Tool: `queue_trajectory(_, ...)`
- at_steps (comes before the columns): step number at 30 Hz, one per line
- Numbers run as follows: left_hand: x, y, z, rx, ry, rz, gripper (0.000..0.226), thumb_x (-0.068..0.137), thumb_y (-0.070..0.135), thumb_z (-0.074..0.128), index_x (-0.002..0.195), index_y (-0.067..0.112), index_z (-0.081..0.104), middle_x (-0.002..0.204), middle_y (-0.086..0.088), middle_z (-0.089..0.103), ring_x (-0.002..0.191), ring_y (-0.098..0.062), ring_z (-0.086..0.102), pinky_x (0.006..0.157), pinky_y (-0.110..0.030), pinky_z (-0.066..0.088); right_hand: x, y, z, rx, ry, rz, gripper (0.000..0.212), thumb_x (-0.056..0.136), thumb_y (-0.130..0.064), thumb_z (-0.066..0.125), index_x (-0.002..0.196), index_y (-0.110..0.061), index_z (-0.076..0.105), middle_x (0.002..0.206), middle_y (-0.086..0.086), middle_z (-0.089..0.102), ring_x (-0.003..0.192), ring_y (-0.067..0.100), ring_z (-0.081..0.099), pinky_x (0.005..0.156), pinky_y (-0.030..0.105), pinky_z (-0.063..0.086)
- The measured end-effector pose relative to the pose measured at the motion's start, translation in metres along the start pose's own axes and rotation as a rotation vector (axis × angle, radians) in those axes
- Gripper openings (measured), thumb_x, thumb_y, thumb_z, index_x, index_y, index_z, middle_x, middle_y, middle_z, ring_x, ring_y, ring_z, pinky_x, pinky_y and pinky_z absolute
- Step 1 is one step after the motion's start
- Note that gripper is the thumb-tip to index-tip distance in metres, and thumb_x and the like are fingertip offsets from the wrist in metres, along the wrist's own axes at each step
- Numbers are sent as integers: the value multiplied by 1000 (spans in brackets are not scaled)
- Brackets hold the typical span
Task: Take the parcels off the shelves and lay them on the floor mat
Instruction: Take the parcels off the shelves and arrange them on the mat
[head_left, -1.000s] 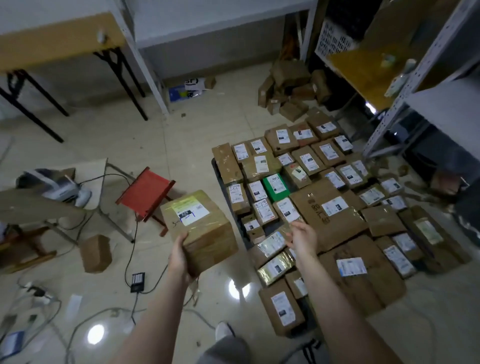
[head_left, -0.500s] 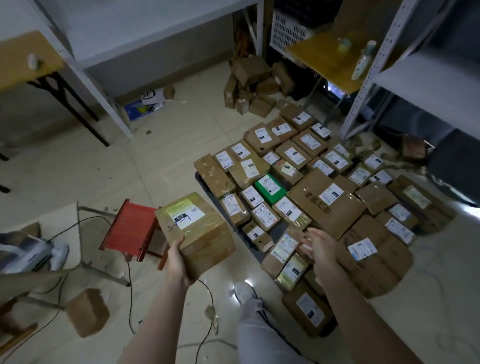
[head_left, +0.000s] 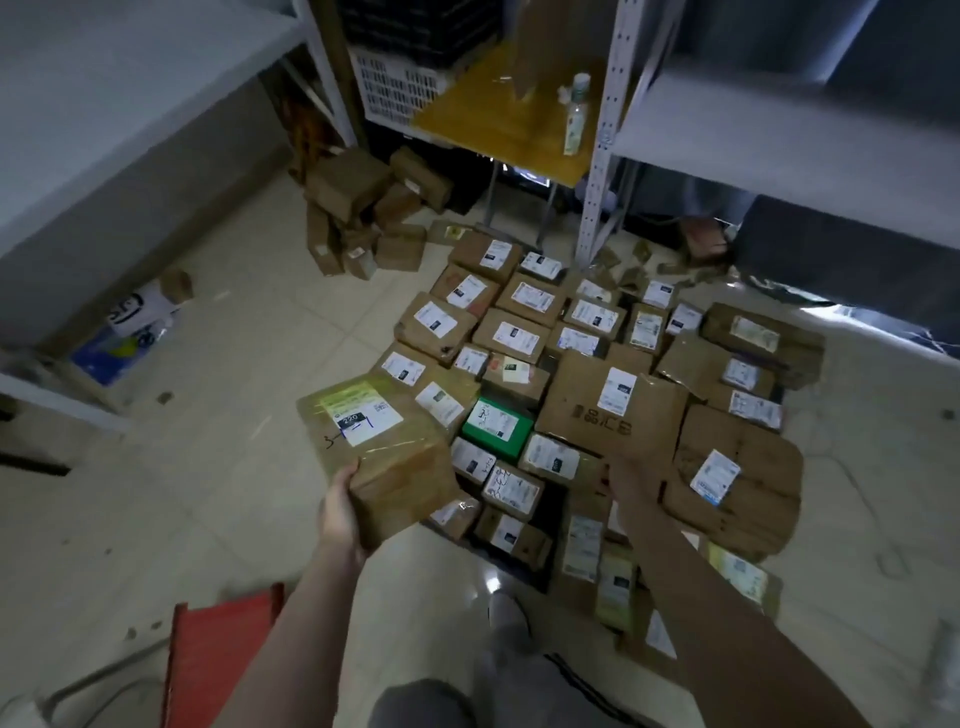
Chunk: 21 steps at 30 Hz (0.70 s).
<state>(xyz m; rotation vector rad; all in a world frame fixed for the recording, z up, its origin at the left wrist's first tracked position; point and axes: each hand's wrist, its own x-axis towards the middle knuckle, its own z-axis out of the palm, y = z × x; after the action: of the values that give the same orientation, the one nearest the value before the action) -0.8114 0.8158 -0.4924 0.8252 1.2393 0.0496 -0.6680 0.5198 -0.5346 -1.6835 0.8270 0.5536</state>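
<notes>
Head camera: a red stool (head_left: 223, 660) sits nearest, low left. The left hand (head_left: 340, 514) grips a taped cardboard parcel (head_left: 384, 447) from below, label up, in the air at the dark floor mat's (head_left: 543, 569) left edge; its long axis is unclear. The right hand (head_left: 631, 480) reaches over labelled parcels (head_left: 511, 335) crowding the mat, its grasp unclear. A shelf upright (head_left: 602, 130) stands beyond.

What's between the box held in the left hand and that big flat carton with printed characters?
In the head view, a green parcel lies between the held box and the big flat carton.
</notes>
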Motion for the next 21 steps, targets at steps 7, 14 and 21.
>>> queue_trajectory(7,88,48,75,205,-113,-30,63,79,55,64,130,19,57,116,-14,68,100,-33,67,69,-43,59,23,-22,29,248,131,-74,20,99,0,50,85,-6,65,84,13,60,71,27,55,66,39,47)
queue_trajectory(14,178,35,115,352,-284,-112,71,78,56,70,138,24,51,131,-15,60,118,-42,58,100,-60,47,57,17,53,223,305,25,7,96,-9,58,99,-6,64,106,20,67,103,39,64,94,53,53)
queue_trajectory(21,266,6,108,470,-234,-26,63,83,42,70,137,16,52,127,-13,63,112,-37,62,97,-55,51,110,82,93,166,269,61,18,99,-12,54,111,-5,67,110,15,68,100,34,67,90,48,57)
